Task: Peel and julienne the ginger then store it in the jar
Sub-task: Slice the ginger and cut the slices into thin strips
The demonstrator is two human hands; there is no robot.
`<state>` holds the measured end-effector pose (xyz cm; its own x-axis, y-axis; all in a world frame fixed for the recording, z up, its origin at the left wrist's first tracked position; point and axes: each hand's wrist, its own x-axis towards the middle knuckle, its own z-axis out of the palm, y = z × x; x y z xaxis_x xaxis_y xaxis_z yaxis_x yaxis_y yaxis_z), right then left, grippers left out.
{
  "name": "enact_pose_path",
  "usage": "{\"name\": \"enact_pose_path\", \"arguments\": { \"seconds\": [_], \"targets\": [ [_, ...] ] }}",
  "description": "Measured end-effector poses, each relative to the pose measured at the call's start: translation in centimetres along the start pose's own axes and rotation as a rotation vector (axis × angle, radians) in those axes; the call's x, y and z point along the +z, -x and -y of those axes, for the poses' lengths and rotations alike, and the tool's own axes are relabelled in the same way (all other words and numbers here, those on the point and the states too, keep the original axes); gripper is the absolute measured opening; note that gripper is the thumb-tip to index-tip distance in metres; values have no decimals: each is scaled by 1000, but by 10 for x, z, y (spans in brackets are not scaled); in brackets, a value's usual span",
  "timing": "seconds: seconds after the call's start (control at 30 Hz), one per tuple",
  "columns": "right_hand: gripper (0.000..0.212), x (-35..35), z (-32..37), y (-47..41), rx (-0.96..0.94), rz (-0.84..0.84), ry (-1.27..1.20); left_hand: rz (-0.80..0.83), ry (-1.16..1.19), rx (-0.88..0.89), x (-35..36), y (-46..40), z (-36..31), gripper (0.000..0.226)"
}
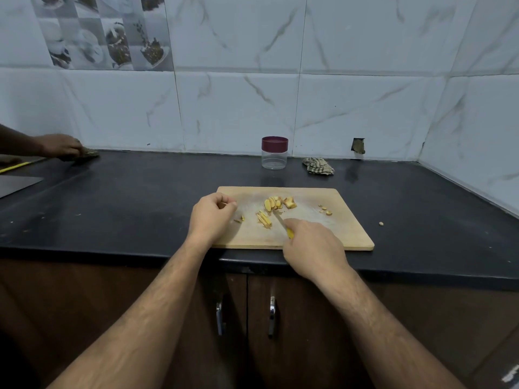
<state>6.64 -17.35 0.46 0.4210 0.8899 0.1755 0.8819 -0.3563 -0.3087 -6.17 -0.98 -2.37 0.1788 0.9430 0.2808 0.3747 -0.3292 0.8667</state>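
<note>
— Where's the ginger?
— On the board (323,234) — slices (276,203), strips (264,219) beside them. Jar (274,153) behind, lidded.
— Hands?
— Right hand (311,245) grips the knife (283,226); left hand (210,217) curled, holding nothing I can see.

I have a single view — a wide-angle camera worn on the person's head, looking forward and down from standing height at a dark counter (140,192). Both forearms enter from the bottom edge and reach toward a cutting board (323,237) at centre frame, fairly near. The tiled wall (280,80) fills the upper half — its lines bow with the lens.
</note>
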Motion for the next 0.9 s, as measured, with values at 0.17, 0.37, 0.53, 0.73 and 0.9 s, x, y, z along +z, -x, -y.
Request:
{"name": "enact_pose_path", "arguments": {
  "seconds": [0.17, 0.37, 0.53, 0.73, 0.9],
  "targets": [
    [55, 4, 12, 4, -62, -42, -60, -62, -37, 4, 3, 1, 1, 13],
    [40, 17, 46, 7, -123, -25, -135, -146, 87, -67, 0, -4, 8, 20],
    [25, 22, 66, 6, -129, 9, -142, -158, 138, -76, 0, -4, 10, 23],
    [31, 23, 50, 8, -51, -21, -121, -143, 118, -54, 0, -5, 11, 20],
    [42, 22, 25, 14, 30, -56, -121, -143, 60, -44, 1, -1, 9, 17]
  ]
}}
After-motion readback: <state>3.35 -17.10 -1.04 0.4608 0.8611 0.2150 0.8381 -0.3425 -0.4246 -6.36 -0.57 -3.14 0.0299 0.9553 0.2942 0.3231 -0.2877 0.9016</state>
